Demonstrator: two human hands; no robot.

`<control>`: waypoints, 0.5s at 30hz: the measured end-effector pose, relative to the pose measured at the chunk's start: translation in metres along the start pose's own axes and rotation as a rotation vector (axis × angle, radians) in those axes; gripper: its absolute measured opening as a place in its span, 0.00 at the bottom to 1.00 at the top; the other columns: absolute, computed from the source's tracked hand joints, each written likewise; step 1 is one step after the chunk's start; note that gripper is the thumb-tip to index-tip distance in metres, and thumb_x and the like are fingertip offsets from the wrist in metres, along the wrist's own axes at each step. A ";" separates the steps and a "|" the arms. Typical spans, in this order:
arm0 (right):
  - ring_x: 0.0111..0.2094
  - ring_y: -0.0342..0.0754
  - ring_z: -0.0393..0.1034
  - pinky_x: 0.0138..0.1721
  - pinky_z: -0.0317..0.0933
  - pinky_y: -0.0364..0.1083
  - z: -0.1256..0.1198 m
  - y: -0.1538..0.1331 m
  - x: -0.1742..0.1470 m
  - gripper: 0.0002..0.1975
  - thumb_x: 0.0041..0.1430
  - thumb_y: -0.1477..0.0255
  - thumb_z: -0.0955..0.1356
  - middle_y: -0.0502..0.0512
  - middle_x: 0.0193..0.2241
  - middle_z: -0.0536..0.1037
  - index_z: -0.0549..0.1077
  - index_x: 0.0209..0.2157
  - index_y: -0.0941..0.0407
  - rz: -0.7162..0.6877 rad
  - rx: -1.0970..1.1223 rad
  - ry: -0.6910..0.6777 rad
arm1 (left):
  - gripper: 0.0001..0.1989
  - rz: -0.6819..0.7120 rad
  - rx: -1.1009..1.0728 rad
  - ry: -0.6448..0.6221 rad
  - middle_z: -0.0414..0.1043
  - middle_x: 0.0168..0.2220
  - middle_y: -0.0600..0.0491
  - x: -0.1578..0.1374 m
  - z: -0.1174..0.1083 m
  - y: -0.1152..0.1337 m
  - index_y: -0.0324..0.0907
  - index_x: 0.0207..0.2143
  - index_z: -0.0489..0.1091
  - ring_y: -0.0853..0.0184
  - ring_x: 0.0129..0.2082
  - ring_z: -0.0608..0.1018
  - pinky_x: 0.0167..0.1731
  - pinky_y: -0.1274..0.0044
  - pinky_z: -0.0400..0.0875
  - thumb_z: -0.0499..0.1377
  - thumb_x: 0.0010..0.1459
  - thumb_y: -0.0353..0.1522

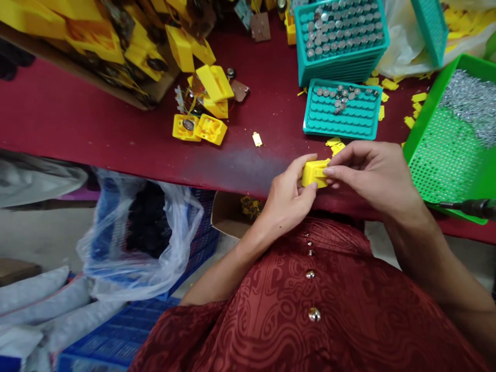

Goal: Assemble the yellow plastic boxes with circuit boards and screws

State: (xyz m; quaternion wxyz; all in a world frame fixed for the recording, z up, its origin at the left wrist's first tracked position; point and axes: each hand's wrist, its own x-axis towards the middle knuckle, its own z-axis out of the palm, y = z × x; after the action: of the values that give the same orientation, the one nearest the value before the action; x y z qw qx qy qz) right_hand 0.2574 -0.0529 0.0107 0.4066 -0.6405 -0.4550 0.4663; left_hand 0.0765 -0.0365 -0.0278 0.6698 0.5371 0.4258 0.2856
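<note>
Holding a small yellow casing (310,175), boxy, bright, smooth-sided

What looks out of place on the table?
Small yellow tabs lie scattered around the front teal tray, plus a lone tab farther left. They look possibly spilled, lying loose outside any container.

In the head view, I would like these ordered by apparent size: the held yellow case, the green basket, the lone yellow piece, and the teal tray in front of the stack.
1. Green basket, though cut by the edge
2. Teal tray
3. Held yellow case, partly covered
4. Lone yellow piece
</note>
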 end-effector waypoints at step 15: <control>0.28 0.42 0.66 0.32 0.60 0.44 0.001 -0.004 -0.008 0.14 0.63 0.60 0.75 0.53 0.31 0.79 0.77 0.34 0.57 -0.296 -0.508 0.122 | 0.16 -0.134 -0.283 0.055 0.84 0.47 0.49 -0.004 -0.003 0.010 0.43 0.51 0.76 0.65 0.43 0.85 0.41 0.75 0.82 0.66 0.66 0.41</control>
State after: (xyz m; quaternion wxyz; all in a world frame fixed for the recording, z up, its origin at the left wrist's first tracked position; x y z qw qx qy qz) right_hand 0.2547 -0.0591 0.0159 0.3236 -0.6753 -0.6201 0.2339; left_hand 0.0724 -0.0357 -0.0169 0.7444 0.3996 0.4345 0.3121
